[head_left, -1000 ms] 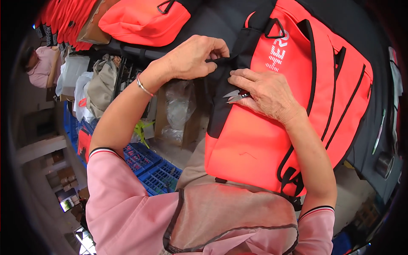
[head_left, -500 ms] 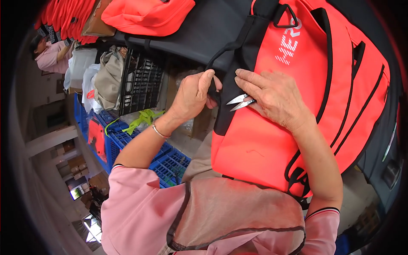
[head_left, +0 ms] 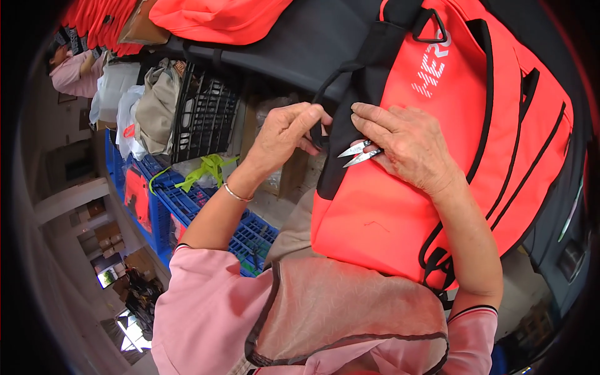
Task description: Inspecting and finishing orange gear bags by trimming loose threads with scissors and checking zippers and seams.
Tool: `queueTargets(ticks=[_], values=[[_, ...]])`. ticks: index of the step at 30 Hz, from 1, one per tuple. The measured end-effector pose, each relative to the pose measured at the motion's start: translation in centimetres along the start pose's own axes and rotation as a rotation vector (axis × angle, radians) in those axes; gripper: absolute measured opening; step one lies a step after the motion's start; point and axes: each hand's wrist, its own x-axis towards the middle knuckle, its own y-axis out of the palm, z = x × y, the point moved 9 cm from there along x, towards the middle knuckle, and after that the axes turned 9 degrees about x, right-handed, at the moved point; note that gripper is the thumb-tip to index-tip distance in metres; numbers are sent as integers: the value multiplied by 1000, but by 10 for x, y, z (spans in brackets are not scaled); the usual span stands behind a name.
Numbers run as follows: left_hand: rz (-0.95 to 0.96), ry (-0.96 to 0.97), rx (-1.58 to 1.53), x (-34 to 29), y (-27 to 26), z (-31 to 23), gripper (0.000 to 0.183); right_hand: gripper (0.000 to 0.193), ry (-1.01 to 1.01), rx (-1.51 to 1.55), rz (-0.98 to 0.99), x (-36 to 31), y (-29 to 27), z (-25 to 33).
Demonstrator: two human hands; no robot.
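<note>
A large neon coral-red backpack (head_left: pixel 369 234) with black trim lies in front of me, its lower end near my lap. At its left edge my left hand (head_left: pixel 289 130) pinches a black webbing strap (head_left: pixel 337 73) that loops from the black side panel (head_left: pixel 344 134). My right hand (head_left: pixel 409 144) rests on the bag with its fingertips on that panel's edge. Small silver thread snips (head_left: pixel 357 152) stick out from under its fingers, blades apart and pointing left toward the strap. The handle end of the snips is hidden by the palm.
Left of the bag are a black plastic basket (head_left: pixel 203 119) and blue plastic crates (head_left: pixel 250 240) with a lime-green strip (head_left: pixel 209 170). Another red bag (head_left: pixel 219 22) sits on the dark table (head_left: pixel 294 59). A person in pink (head_left: pixel 75 74) works at the far left.
The view has shifted slightly. My left hand still grips the strap, its fingers a little more bent around it. The snips remain in my right hand, with the blades turned slightly.
</note>
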Motion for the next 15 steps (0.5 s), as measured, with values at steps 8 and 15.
queueTargets(ticks=[8, 15], values=[[-74, 114, 79, -7, -7, -2, 28, 30, 16, -58, -4, 0, 0, 3], [-161, 143, -195, -10, 2, 5, 29, 37, 25, -19, 4, 1, -2, 3]])
